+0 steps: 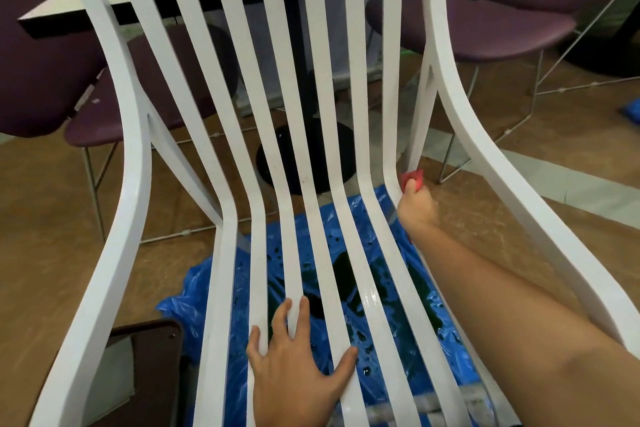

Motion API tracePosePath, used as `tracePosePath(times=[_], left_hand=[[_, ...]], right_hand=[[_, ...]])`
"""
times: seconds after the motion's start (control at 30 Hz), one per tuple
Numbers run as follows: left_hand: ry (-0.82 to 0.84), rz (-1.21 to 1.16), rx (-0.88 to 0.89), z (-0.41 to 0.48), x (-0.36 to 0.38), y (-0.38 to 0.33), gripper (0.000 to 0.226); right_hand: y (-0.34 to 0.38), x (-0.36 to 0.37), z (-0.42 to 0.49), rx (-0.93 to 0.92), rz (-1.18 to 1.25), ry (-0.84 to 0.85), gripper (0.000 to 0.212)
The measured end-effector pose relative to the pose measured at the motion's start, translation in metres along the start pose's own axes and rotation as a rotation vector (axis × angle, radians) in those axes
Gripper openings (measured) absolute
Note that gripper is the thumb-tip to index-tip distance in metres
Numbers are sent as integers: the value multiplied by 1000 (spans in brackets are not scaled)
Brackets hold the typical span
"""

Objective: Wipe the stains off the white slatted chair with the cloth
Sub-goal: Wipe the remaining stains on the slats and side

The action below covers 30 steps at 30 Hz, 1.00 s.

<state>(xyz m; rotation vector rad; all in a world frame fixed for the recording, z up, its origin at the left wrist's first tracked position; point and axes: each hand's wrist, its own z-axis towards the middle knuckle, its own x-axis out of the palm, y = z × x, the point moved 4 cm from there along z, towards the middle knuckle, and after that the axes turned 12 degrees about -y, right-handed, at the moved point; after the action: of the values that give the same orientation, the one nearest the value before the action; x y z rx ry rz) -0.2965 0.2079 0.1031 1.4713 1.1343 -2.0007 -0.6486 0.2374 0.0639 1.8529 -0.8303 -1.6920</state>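
Note:
The white slatted chair point(311, 135) fills the view, its back rising away from me and its seat slats running toward me. My right hand point(417, 206) reaches between the rightmost slat and the chair's side frame at the bend of the seat, gripping a small red cloth point(412, 178) pressed against that slat. My left hand point(298, 360) rests flat on the seat slats near the front, fingers spread, holding nothing. A few faint dark specks show on the middle slats near the bend. Wet sheen shows on one right seat slat.
A blue plastic sheet point(346, 218) with dark liquid puddles lies on the floor under the seat. Purple chairs point(485, 21) stand behind on both sides, by a white-topped table point(62, 7) with a black pedestal base point(304, 156). A dark object point(152, 357) sits low left.

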Motion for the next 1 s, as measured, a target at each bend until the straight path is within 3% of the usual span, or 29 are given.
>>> tracePosePath(times=[0.1, 0.17, 0.37, 0.5, 0.6, 0.67, 0.8, 0.9, 1.0], left_hand=[[11, 3, 11, 1, 7, 0, 108], [12, 37, 23, 0, 9, 1, 106], [26, 52, -2, -1, 14, 4, 108], [28, 40, -17, -1, 13, 4, 112], [-16, 21, -26, -1, 9, 4, 115], [-11, 8, -31, -1, 3, 2, 112], [70, 44, -34, -2, -6, -1, 107], [85, 45, -38, -4, -11, -4, 105], [90, 26, -41, -4, -12, -4, 105]], right_hand=[[3, 1, -12, -219, -228, 37, 47], [8, 0, -11, -236, -271, 48, 45], [17, 4, 6, 174, -19, 199, 46], [7, -16, 6, 232, 116, -27, 35], [29, -31, -7, 87, 157, -98, 42], [56, -41, -15, 42, 263, -62, 45], [100, -65, -28, 297, 595, 212, 51], [118, -92, -30, 137, 564, 169, 58], [120, -99, -39, -172, 494, 88, 42]])
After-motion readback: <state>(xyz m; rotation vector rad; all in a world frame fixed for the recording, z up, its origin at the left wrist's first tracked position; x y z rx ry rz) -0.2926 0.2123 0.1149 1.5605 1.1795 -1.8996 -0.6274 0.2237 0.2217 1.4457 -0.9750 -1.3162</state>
